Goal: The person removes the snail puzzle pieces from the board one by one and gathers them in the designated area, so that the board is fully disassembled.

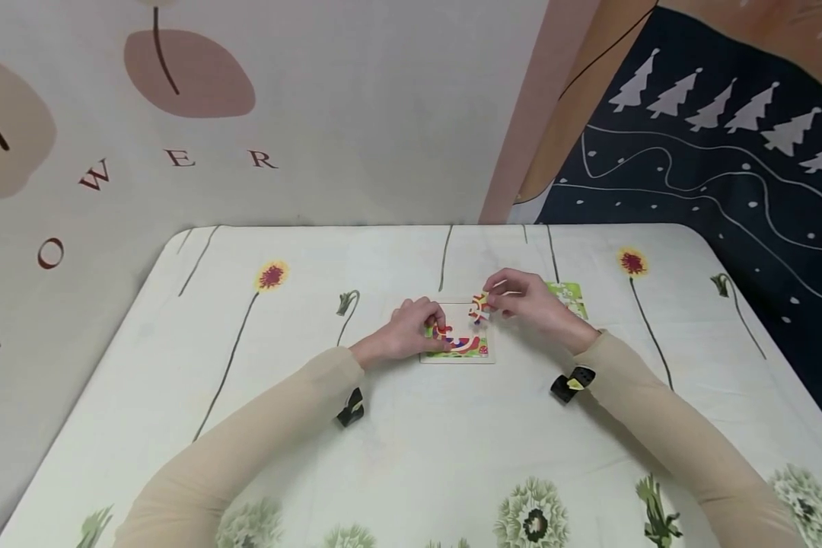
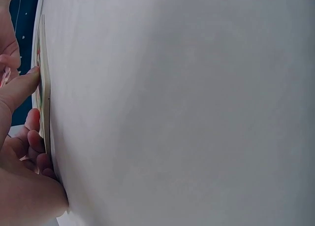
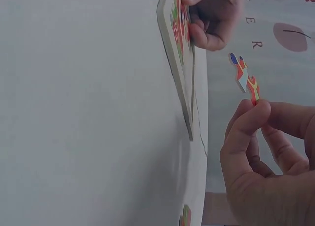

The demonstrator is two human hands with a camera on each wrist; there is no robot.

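A jigsaw puzzle board (image 1: 457, 361) lies on the table, with colourful pieces in its lower and left parts and bare pale backing at its upper right. My left hand (image 1: 409, 329) holds the board at its left side. In the left wrist view its thumb (image 2: 22, 90) lies over the board's face and its other fingers are curled by the edge. Above the board's upper right corner, my right hand (image 1: 526, 301) pinches a red, yellow and white puzzle piece (image 1: 479, 310) between thumb and fingertip. The right wrist view shows this puzzle piece (image 3: 241, 73) raised clear of the board.
Beyond my right hand lies a green patterned puzzle part (image 1: 570, 295), partly hidden by the hand. A white cloth with printed flowers (image 1: 397, 441) covers the table. Printed hangings (image 1: 383, 114) stand behind it and at the right.
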